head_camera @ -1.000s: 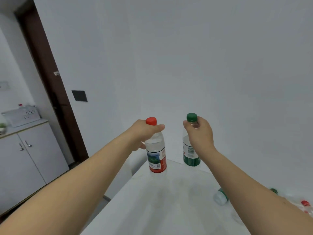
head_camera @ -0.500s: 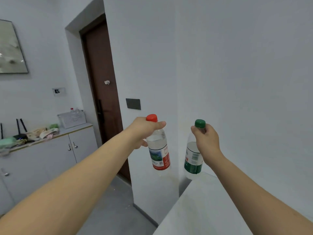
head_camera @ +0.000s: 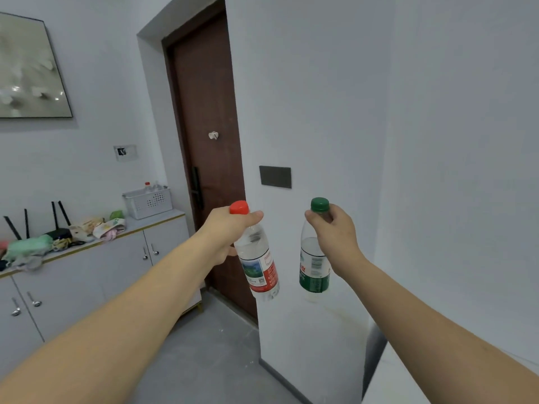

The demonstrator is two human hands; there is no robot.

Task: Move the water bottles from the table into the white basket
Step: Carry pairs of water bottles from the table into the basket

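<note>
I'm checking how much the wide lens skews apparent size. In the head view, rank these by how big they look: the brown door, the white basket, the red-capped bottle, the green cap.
1. brown door
2. red-capped bottle (near the camera, which inflates it)
3. white basket (far off, on the cabinet)
4. green cap

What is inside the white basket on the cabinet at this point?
Inside the white basket on the cabinet, two bottle tops rise above the rim: a red-capped one and a clear one beside it. The basket wall hides their bodies and anything lower.
</note>
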